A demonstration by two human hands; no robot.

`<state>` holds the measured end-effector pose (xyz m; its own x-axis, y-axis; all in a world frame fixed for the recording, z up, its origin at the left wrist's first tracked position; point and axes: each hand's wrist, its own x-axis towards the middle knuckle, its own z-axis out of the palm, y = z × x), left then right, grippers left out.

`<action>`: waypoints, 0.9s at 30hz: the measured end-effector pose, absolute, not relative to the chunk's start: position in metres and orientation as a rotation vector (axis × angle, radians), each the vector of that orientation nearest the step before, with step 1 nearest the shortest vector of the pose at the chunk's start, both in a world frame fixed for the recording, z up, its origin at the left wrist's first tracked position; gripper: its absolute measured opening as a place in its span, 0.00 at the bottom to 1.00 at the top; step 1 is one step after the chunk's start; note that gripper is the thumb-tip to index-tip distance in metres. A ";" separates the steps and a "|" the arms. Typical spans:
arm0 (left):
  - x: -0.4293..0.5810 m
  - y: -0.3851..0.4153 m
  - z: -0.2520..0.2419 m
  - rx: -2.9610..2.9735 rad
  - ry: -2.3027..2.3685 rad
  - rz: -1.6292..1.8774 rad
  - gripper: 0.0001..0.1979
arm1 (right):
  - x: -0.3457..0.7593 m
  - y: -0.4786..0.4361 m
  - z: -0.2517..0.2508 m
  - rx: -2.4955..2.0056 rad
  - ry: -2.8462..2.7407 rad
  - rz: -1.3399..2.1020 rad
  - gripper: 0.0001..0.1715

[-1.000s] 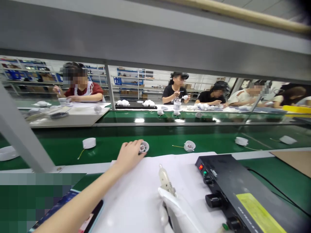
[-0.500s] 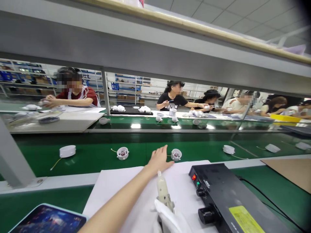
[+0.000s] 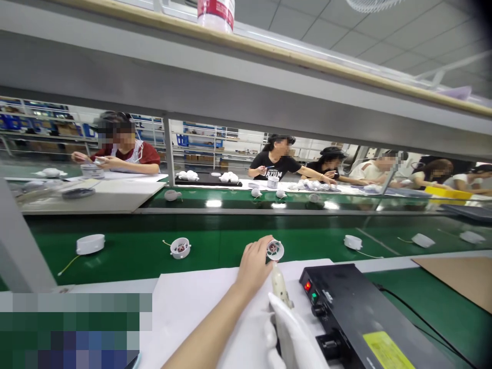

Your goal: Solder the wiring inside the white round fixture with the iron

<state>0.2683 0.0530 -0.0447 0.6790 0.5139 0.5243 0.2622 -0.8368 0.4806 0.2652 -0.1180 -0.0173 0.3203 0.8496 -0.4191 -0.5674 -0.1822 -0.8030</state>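
Observation:
My bare left hand (image 3: 253,264) reaches over the front edge of the green belt, its fingers and thumb at the left side of a white round housing (image 3: 275,250). The housing is tilted so its open face shows reddish parts and spokes inside. In a white glove, my right hand (image 3: 294,335) is closed round a pale, pen-shaped tool (image 3: 280,284) with a narrow tip. That tip points up, just below the housing; whether they touch I cannot tell. White paper (image 3: 184,302) lies under both forearms.
A black control box (image 3: 369,312) with knobs and lit switches stands to the right. On the green belt (image 3: 215,230) lie more white housings (image 3: 180,248) with thin wires. A metal shelf beam (image 3: 246,97) crosses overhead. Several people work across the line. Brown board (image 3: 461,279) sits far right.
My left hand has moved slightly right and closed on the housing. The tool in my right hand has risen to the right, nearer the housing. Other housings on the belt have shifted left.

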 end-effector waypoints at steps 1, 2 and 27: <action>0.265 0.050 -0.046 2.533 0.542 1.007 0.27 | 0.270 -0.116 -0.019 -1.196 -0.301 1.284 0.17; 0.262 0.047 -0.047 2.540 0.477 1.058 0.28 | 0.274 -0.115 -0.020 -1.203 -0.292 1.268 0.17; 0.255 0.038 -0.042 2.615 0.259 1.055 0.23 | 0.283 -0.110 -0.028 -1.256 -0.239 1.179 0.16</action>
<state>0.2547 0.0384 -0.0418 0.7125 0.2785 0.6440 0.0515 -0.9361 0.3479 0.2834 -0.1097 -0.0281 0.4414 0.7842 -0.4361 -0.5522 -0.1457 -0.8209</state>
